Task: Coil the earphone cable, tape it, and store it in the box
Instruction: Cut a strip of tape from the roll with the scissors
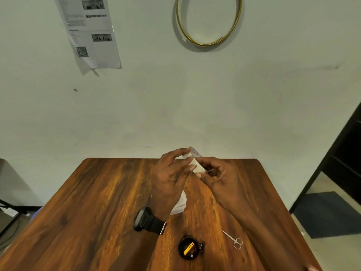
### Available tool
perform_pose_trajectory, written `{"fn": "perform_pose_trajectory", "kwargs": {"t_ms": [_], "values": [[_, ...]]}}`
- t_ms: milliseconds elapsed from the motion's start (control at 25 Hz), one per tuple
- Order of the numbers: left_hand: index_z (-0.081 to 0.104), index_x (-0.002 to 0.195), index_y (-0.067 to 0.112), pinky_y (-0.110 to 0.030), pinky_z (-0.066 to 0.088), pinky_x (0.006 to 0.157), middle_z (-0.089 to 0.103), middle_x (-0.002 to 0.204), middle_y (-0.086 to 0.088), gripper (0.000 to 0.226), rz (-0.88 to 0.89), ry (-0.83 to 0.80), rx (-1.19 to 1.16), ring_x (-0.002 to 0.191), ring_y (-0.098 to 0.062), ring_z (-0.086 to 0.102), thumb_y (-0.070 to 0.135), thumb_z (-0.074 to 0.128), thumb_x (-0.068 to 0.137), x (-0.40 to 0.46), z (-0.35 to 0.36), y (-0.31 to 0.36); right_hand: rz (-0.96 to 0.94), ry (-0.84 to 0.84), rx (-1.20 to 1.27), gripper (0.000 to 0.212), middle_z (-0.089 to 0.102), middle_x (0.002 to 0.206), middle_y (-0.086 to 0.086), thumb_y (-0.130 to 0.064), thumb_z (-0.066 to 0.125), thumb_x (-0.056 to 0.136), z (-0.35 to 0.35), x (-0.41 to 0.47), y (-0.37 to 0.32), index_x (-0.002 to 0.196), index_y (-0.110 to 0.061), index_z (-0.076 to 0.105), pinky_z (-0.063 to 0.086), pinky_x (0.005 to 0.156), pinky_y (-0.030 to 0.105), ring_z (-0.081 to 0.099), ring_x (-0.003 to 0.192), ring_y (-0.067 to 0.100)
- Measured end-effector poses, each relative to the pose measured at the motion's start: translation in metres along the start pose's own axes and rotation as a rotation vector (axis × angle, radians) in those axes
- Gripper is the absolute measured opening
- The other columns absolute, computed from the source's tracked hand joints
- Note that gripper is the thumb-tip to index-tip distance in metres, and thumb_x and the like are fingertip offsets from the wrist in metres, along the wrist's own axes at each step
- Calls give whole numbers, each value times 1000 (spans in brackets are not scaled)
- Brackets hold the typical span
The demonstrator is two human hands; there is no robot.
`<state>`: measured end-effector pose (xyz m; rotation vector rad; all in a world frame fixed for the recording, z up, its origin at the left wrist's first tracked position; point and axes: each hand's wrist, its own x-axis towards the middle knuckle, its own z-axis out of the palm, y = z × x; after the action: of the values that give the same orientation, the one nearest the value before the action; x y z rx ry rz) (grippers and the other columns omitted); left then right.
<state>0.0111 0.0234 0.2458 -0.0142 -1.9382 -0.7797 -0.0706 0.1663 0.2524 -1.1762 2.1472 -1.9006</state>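
Wooden table (93,202) against pale wall (195,94)

Single head view; looks forward and down over the table (97,192); close

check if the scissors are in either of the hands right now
No, the scissors lie on the table; both hands hold the tape roll.

Both hands raised together, left hand (172,174) fingers extended, right hand (218,178) in a curled grip.
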Motion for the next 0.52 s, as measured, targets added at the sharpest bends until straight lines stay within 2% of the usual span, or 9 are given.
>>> {"fn": "perform_pose_trajectory", "kwargs": {"t_ms": [160,320,440,520], "values": [[75,106,8,-25,53,91,67,123,-6,25,-37,0,-38,112,-13,64,24,67,90,-3,1,4,23,75,-20,40,74,99,-13,-6,77,80,4,0,-10,115,-22,71,57,73,18,68,92,2],[75,102,8,-21,55,86,68,118,-5,17,-107,44,-96,107,-11,66,9,72,86,-1,3,9,20,122,-95,47,73,105,-16,-13,77,81,10,-3,-16,121,-34,65,61,76,29,69,94,4],[68,110,22,-15,55,80,66,117,2,31,-266,99,-208,107,-11,67,6,74,84,3,3,22,19,132,-100,52,70,107,-18,-17,76,83,15,-5,-28,121,-46,57,60,76,23,67,96,1],[66,110,24,-18,55,82,66,117,0,32,-242,110,-225,108,-13,67,5,72,85,4,3,25,7,160,-55,57,69,102,-20,-11,77,82,18,-7,-36,118,-49,54,57,76,16,64,97,-2]]}}
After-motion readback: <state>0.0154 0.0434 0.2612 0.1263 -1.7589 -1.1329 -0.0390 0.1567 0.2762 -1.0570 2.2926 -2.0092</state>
